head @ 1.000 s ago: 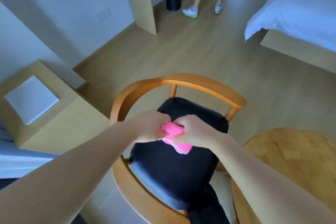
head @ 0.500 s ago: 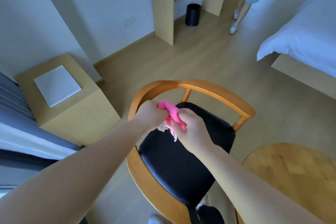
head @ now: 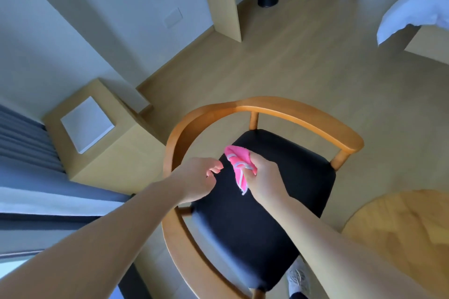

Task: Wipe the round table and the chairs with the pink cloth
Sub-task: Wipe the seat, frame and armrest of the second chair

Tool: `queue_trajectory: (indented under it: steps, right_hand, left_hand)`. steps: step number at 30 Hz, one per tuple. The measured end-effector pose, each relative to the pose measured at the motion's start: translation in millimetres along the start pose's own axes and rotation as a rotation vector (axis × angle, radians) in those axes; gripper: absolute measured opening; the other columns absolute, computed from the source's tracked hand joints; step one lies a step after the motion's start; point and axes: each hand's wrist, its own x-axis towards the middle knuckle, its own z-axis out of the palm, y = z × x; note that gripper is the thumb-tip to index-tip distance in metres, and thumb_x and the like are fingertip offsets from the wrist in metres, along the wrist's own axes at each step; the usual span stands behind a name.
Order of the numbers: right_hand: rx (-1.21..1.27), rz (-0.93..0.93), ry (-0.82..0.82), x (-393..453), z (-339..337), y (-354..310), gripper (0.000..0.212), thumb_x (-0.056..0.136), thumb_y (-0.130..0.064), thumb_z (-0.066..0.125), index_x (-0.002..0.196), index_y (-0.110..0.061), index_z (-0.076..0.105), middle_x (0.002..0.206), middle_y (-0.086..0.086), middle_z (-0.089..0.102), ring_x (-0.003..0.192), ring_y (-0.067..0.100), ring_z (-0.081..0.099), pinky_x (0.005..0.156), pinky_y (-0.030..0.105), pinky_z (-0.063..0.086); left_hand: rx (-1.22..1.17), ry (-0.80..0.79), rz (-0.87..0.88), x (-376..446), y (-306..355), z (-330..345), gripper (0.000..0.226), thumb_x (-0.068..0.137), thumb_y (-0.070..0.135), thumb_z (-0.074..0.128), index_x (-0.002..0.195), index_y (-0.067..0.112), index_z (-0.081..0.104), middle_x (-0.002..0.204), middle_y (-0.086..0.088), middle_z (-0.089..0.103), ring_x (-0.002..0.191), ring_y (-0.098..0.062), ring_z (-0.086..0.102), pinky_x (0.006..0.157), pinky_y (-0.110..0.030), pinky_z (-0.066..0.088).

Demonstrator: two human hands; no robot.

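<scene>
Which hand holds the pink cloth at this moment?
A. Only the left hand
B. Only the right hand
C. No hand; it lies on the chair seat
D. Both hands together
B. The right hand grips the pink cloth above the black seat of the chair, while the left hand is apart from it and holds nothing.

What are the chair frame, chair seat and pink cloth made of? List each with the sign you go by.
Chair frame: looks like varnished wood, warm orange-brown with a smooth sheen.
Chair seat: black padded upholstery, probably leather or vinyl, judging by its faint sheen.
Pink cloth: soft woven or terry fabric; it folds limply in the right hand, with a pale stitched edge.
</scene>
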Motion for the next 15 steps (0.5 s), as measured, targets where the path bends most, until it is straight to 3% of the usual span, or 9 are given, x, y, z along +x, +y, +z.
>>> queue_trajectory:
  steps: [2, 6, 10, 15]
  right_hand:
    - [0.031, 0.022, 0.034, 11, 1, 11, 0.036, 0.095, -0.020, 0.061, 0.084, -0.054, 0.055, 0.073, -0.004, 0.069, 0.064, -0.010, 0.060, 0.058, 0.002, 0.043]
    - [-0.013, 0.073, 0.084, 37, 8, 42, 0.033, 0.094, -0.014, 0.061, 0.080, -0.043, 0.056, 0.067, -0.017, 0.061, 0.074, 0.000, 0.066, 0.063, 0.011, 0.052]
    - [0.031, 0.132, 0.130, 75, 18, 67, 0.031, 0.096, -0.018, 0.059, 0.076, -0.041, 0.061, 0.065, -0.011, 0.065, 0.064, -0.002, 0.064, 0.063, 0.020, 0.057]
    - [-0.041, 0.144, 0.288, 151, 43, 97, 0.026, 0.095, -0.006, 0.053, 0.075, -0.020, 0.057, 0.068, -0.006, 0.055, 0.067, 0.003, 0.059, 0.071, 0.021, 0.053]
  left_hand:
    - [0.010, 0.036, -0.036, 12, -5, 0, 0.038, 0.097, 0.016, 0.046, 0.132, 0.030, 0.051, 0.129, 0.012, 0.056, 0.118, -0.006, 0.051, 0.098, -0.015, 0.040]
    - [0.098, 0.119, -0.083, 30, -17, 6, 0.037, 0.098, 0.022, 0.045, 0.133, 0.034, 0.050, 0.134, 0.012, 0.055, 0.119, -0.010, 0.053, 0.099, -0.022, 0.046]
    - [0.232, 0.093, -0.061, 43, -33, 8, 0.039, 0.100, 0.022, 0.042, 0.136, 0.034, 0.047, 0.137, 0.012, 0.053, 0.119, -0.012, 0.054, 0.100, -0.026, 0.047]
    - [0.460, 0.017, 0.054, 60, -55, 1, 0.046, 0.100, 0.019, 0.040, 0.144, 0.030, 0.038, 0.143, 0.010, 0.045, 0.129, -0.013, 0.044, 0.108, -0.033, 0.040]
